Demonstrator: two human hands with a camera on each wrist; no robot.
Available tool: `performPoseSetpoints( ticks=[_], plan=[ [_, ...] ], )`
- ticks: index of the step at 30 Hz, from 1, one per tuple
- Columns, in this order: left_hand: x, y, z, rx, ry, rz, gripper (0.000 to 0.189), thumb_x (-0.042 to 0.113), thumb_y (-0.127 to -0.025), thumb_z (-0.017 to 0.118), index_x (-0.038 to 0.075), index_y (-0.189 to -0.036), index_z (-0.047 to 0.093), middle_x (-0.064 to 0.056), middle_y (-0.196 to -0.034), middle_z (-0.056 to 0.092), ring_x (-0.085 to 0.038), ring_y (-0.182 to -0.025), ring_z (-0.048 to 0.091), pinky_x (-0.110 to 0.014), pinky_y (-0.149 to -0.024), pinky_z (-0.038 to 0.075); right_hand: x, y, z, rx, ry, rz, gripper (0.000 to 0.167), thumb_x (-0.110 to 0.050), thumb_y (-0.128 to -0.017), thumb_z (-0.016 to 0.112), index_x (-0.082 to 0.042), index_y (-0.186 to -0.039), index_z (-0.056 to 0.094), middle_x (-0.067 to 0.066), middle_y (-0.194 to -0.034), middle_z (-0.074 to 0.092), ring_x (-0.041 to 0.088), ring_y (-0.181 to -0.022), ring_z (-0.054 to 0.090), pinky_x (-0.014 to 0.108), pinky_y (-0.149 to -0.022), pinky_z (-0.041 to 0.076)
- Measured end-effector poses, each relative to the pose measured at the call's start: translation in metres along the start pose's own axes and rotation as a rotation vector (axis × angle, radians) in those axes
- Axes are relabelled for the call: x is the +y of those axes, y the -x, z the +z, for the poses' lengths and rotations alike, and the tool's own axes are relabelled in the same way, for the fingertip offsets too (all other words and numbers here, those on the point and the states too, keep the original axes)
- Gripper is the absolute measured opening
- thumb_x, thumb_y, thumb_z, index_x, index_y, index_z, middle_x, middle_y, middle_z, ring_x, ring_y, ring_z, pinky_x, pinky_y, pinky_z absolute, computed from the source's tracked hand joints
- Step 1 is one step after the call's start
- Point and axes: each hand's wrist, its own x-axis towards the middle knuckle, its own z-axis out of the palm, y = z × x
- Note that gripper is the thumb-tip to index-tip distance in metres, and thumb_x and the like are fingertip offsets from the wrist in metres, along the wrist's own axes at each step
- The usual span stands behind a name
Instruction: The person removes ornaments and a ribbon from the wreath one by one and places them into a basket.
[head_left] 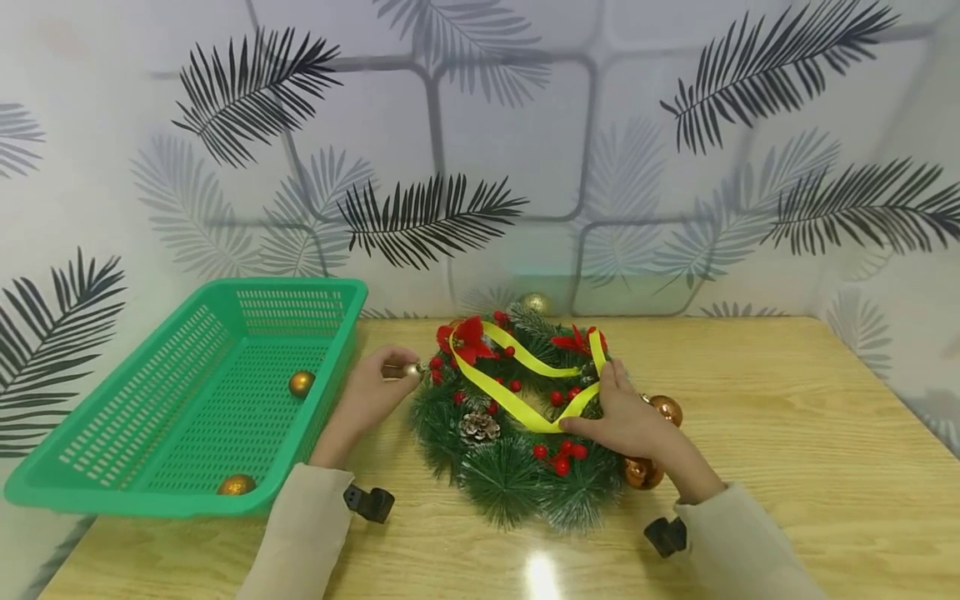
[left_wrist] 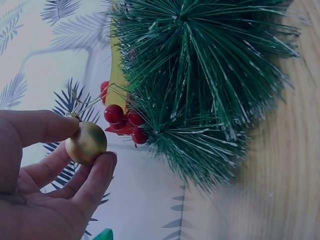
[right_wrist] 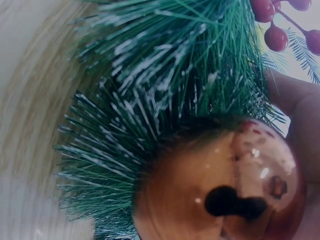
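The wreath (head_left: pixel 504 479) is deep green frosted with white; its ribbon (head_left: pixel 498 396) is bright yellow, its berries (head_left: pixel 562 467) red. Red flowers (head_left: pixel 472 333) show at 11 and 1 o'clock, a brown, pale-edged pinecone (head_left: pixel 480 427) at 8. The small bauble (left_wrist: pixel 86 147) at 10 is gold, the larger ornaments (head_left: pixel 666 408) at 3 and 4 copper. The basket (head_left: pixel 112 500) is plain green, the tabletop (head_left: pixel 787 433) yellowish wood grain, the wall (head_left: pixel 517 142) whitish with black and grey fronds.
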Motion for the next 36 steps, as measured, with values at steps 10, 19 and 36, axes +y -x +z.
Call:
performPoseSetpoints(
  ticks=[10, 19, 36],
  plan=[
    [0.007, 0.001, -0.001, -0.002, 0.027, 0.012, 0.026, 0.01, -0.091, 0.059, 0.001, -0.116, 0.059, -0.02, -0.118, 0.059, -0.034, -0.11, 0.059, -0.044, -0.087, 0.052, 0.01, -0.005, -0.005, -0.027, 0.028, -0.053, 0.111, -0.056, -0.088, 0.056, 0.013, -0.146, -0.008, 0.033, -0.152, -0.017, 0.052, -0.14, 0.002, 0.063, -0.108, 0.025],
    [0.008, 0.001, -0.001, 0.011, 0.025, 0.026, 0.024, 0.008, -0.091, 0.059, 0.0, -0.114, 0.059, -0.02, -0.117, 0.059, -0.035, -0.109, 0.06, -0.044, -0.087, 0.053, 0.022, -0.01, -0.011, -0.069, 0.032, -0.125, 0.109, -0.059, -0.088, 0.055, 0.009, -0.148, -0.006, 0.029, -0.154, -0.017, 0.049, -0.142, 0.0, 0.063, -0.108, 0.025],
    [0.009, 0.002, -0.004, 0.009, 0.029, 0.024, 0.027, 0.008, -0.09, 0.06, 0.001, -0.116, 0.059, -0.02, -0.12, 0.059, -0.035, -0.111, 0.059, -0.045, -0.088, 0.052, 0.032, -0.014, -0.022, -0.119, -0.005, -0.21, 0.104, -0.049, -0.09, 0.059, 0.005, -0.149, -0.008, 0.025, -0.155, -0.018, 0.046, -0.143, -0.007, 0.065, -0.112, 0.011]
  ],
)
